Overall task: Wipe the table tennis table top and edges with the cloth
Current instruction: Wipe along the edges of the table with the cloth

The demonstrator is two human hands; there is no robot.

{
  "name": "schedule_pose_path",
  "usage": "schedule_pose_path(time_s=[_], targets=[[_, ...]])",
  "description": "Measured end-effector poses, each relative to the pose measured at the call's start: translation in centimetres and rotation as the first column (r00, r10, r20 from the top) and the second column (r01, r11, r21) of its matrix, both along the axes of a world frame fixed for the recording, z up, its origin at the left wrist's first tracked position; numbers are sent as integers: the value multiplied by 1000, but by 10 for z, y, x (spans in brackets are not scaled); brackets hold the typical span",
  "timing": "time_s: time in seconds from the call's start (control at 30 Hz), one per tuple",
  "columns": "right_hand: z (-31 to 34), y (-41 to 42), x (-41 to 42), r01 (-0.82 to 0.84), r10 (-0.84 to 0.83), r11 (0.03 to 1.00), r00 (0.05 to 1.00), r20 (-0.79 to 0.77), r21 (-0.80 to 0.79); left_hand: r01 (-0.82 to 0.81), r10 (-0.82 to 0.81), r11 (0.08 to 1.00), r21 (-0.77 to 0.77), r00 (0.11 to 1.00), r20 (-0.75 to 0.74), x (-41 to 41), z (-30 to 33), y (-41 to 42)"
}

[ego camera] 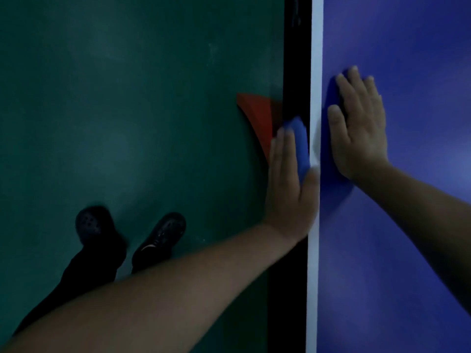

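Observation:
The blue table tennis table top (413, 225) fills the right side, with a white border line (314, 276) along its left edge. My left hand (288, 184) presses a blue cloth (300, 143) with straight fingers against the table's side edge, just below the white line. My right hand (356, 123) lies flat on the blue top beside the line, fingers straight and spread, holding nothing.
Left of the table is a dark green floor (127, 110) with a red curved marking (260, 115) near the table edge. My two feet in dark shoes (127, 235) stand on it at lower left. The scene is dim.

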State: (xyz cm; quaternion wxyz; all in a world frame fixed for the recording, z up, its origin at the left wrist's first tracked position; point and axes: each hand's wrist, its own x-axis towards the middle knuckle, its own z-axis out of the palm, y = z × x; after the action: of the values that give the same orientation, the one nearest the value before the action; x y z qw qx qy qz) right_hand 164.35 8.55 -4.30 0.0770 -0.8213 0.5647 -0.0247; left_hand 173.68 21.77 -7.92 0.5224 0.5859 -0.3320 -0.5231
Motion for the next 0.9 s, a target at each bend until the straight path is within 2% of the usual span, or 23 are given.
schedule_pose_path(time_s=[0.07, 0.13, 0.3, 0.37, 0.67, 0.77, 0.9], targets=[[0, 1, 1, -3, 3, 1000, 1000, 5, -4, -40, 40, 999, -6, 998, 39, 14, -2, -39], [0, 2, -1, -4, 5, 1000, 1000, 17, -10, -24, 25, 1000, -16, 997, 71, 12, -1, -37], [-2, 2, -2, -8, 10, 1000, 998, 60, -30, 151, -150, 987, -59, 989, 21, -12, 2, 72], [-3, 2, -3, -9, 12, 999, 996, 85, -38, 133, -131, 990, -52, 991, 42, -18, 4, 84], [-5, 1, -6, -13, 17, 999, 995, 103, -41, -110, 110, 994, 2, 993, 42, 27, -9, -89], [-4, 2, -5, -11, 15, 999, 995, 103, -36, -71, 71, 997, -7, 996, 46, 10, -8, -43], [-5, 1, -6, -15, 18, 999, 995, 99, -33, 31, -31, 999, -19, 999, -33, -19, 4, 52]])
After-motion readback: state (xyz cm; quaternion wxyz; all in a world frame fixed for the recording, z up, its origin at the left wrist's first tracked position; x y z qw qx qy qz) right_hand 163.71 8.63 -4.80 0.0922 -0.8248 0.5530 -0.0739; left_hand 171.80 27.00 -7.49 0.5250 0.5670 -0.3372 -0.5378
